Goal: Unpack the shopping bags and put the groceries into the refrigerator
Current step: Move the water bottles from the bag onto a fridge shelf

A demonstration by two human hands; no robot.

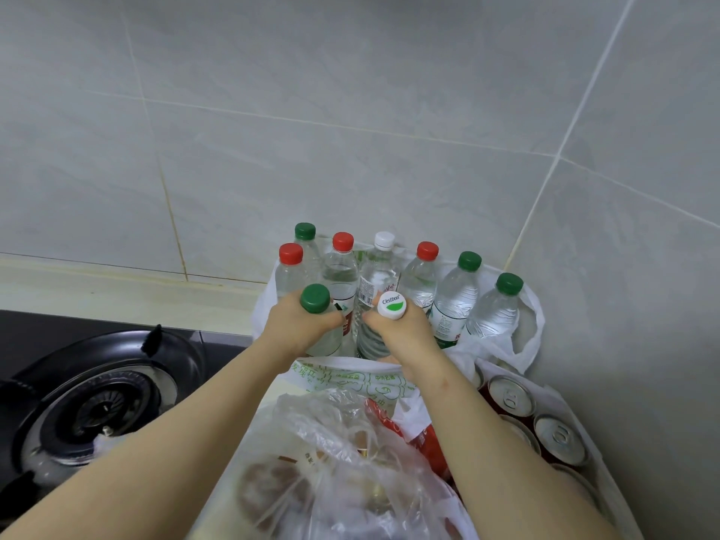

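Closest, at 6 o'clock: crumpled clear plastic food bag point(350, 481). Past it, left hand point(300, 325) grips the green-capped clear water bottle point(315, 298), right hand point(401, 329) the white-capped clear bottle point(391, 304). Both upright, so probably straight up. Behind, other bottles point(452, 302) crowd 12 o'clock.

I face a wall point(311, 111) of large pale grey tiles with light grout lines, rising behind the black gas burner point(97, 407). A cream ledge point(117, 286) runs between burner and wall. Far right of the burner, a second tiled wall point(643, 267) forms a corner. The light is soft and even.
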